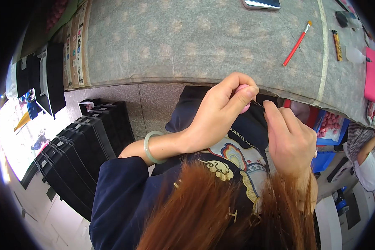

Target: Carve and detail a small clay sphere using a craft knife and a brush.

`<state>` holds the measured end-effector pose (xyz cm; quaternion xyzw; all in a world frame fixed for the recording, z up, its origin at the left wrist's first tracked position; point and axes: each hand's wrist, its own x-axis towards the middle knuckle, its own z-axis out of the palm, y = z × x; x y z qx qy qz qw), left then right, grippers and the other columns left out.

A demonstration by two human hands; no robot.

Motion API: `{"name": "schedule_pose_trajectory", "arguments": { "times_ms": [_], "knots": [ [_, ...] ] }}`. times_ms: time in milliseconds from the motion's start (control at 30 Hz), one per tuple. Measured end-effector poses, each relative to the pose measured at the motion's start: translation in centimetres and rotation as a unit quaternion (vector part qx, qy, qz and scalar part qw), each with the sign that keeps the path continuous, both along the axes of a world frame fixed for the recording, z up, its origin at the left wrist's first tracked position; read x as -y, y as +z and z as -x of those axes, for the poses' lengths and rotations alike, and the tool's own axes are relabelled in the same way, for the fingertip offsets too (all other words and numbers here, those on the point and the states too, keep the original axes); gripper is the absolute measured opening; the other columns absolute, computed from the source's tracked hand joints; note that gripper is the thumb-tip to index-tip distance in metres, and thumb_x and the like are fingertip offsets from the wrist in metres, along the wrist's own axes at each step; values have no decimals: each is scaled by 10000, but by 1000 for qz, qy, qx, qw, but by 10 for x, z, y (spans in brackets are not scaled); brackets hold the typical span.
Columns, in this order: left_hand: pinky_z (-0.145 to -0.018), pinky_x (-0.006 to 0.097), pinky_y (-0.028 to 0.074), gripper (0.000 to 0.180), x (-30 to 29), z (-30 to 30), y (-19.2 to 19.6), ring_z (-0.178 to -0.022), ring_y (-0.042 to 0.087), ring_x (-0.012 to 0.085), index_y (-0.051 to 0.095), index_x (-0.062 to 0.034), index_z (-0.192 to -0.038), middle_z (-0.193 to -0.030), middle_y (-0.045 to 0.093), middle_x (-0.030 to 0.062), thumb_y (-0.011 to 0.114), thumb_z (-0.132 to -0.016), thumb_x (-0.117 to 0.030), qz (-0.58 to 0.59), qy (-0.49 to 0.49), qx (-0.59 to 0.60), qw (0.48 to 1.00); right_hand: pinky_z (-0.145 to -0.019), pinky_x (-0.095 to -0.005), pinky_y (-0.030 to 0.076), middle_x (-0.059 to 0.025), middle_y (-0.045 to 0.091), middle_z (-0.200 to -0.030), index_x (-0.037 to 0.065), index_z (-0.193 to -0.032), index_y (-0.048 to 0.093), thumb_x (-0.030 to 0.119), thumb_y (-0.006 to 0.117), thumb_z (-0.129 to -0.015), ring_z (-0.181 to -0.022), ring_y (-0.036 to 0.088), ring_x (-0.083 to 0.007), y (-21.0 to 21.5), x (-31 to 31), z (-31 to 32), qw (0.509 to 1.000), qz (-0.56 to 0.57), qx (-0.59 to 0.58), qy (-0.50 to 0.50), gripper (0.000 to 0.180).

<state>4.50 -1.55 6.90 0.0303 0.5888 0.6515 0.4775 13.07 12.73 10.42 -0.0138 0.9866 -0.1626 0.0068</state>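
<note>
My left hand (226,102) is closed around a small rounded pink piece (246,108), just off the table's near edge and above my lap. Thumb and fingers cover most of that piece, so its kind is unclear. To its right, my right hand (291,139) is closed, with thumb and forefinger pinching a thin dark strip (259,103). The strip reaches toward the pink piece; whether it touches is too small to tell. A pale green bangle (147,146) circles my left wrist.
Grey cloth covers the table (154,46). On it lie a red-handled brush (295,48), a phone (262,3), a yellow tube (336,45), a small squeeze bottle (356,55) and a pink case (373,79). Black cases (83,150) stand left; a blue bin (331,125) holds pink pieces.
</note>
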Motion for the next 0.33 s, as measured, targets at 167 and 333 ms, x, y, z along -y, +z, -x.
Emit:
{"name": "schedule_pose_trajectory", "arguments": {
  "times_ms": [167, 333],
  "knots": [
    [-688, 163, 376, 169, 0, -4, -4, -788, 431, 29, 502, -42, -977, -878, 512, -6, 429, -929, -187, -6, 0, -13, 1000, -404, -239, 390, -8, 432, -651, 53, -963, 570, 53, 567, -630, -478, 470, -109, 0, 2, -4, 1000, -13, 8, -3, 333],
    [-700, 172, 381, 143, 0, -6, -5, -800, 437, 41, 506, -68, -995, -883, 512, -6, 440, -923, -171, -12, -10, -7, 1000, -399, -236, 390, -8, 438, -649, 67, -968, 567, 49, 573, -625, -484, 490, -103, -2, 1, -7, 1000, -11, 7, -3, 343]
  ]
}}
